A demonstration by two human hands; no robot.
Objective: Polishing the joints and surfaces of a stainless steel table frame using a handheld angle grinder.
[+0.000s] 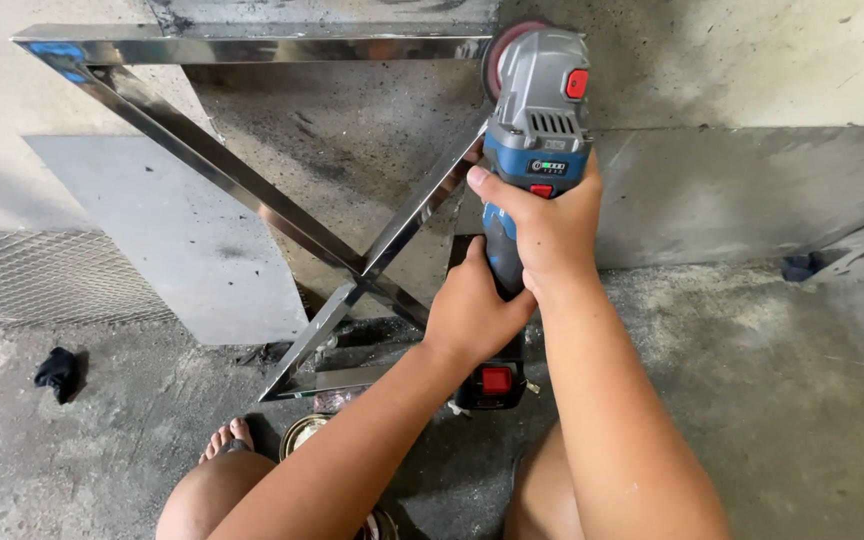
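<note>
Your right hand (552,225) and left hand (472,310) both grip the cordless angle grinder (537,130), its disc (500,55) touching the steel X-frame (252,190).

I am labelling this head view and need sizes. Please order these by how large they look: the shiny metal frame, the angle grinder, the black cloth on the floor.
1. Shiny metal frame, by far the largest.
2. Angle grinder; it is nearer the camera, yet clearly smaller than the frame.
3. Black cloth, smallest.
</note>
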